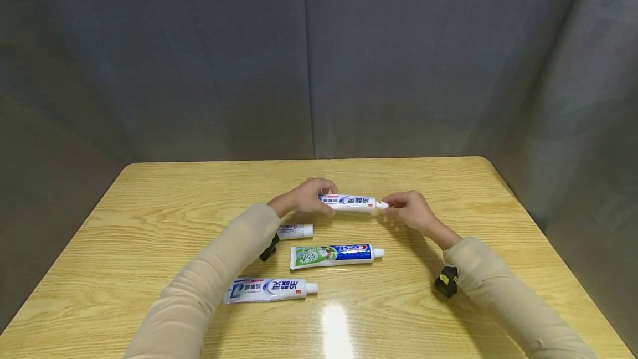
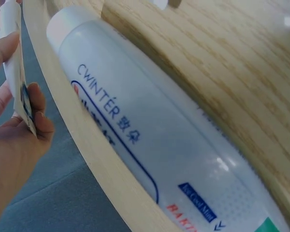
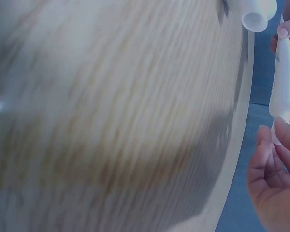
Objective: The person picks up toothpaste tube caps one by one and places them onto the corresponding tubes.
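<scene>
A white toothpaste tube (image 1: 351,203) with blue lettering is held level above the far part of the table. My left hand (image 1: 310,195) grips its flat tail end, thumb on one side and fingers on the other, as the left wrist view also shows. At the tube's other end, my right hand (image 1: 413,210) pinches the white nozzle end (image 1: 382,205) between thumb and fingertips. Whether the cap is on there is hidden by the fingers. Close to the left wrist lies a silvery-white CWINTER toothpaste tube (image 2: 135,121), partly covered by the sleeve in the head view.
Nearer on the wooden table (image 1: 423,176) lie a green and blue toothpaste tube (image 1: 331,256) and another white toothpaste tube (image 1: 271,290), caps pointing right. The left sleeve (image 1: 209,287) overlaps that white tube's tail. Grey curtains (image 1: 199,71) surround the table's back and sides.
</scene>
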Tool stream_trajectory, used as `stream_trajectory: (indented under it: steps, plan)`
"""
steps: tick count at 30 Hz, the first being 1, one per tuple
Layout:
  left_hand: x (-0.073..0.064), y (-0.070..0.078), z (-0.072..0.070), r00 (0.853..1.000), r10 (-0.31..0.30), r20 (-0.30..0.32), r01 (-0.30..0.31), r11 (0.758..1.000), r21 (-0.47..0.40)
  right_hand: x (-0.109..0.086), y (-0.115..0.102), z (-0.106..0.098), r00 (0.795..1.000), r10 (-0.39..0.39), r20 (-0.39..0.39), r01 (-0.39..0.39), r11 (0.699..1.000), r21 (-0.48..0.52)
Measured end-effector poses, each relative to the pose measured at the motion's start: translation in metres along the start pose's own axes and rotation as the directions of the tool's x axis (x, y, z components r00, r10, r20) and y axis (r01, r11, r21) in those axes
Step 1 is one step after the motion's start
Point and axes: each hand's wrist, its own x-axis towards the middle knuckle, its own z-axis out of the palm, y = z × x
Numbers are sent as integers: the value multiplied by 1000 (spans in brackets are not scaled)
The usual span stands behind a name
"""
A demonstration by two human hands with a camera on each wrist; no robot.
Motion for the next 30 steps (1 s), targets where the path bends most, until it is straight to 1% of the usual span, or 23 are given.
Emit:
stream_trajectory:
  steps: [5,10,14,18,21,25,30]
  plan:
    - [-1,-3,1,1000,5,-6,-5,1000,-18,-1,-2,0,999,-30,-33,32,998,52]
    - [-3,-2,-1,1000,-7,-15,7,999,-39,-2,-6,-2,999,-31,-32,34,994,104]
    - [-3,-2,0,1000,-6,-21,5,999,-48,-2,-7,-3,999,-27,-32,30,995,92]
    - [-3,-2,0,1000,4,-22,-5,999,-37,-2,-6,-3,1000,-13,-26,16,996,88]
    - [-3,0,-1,1000,14,-20,-15,1000,-27,-1,-3,-4,1000,12,3,-13,990,144]
    - [-4,3,-4,1000,21,-17,-21,1000,-15,2,0,-4,998,35,48,-46,970,238]
    - [-4,4,-5,1000,17,-17,-17,1000,2,2,1,-3,996,43,80,-65,951,301]
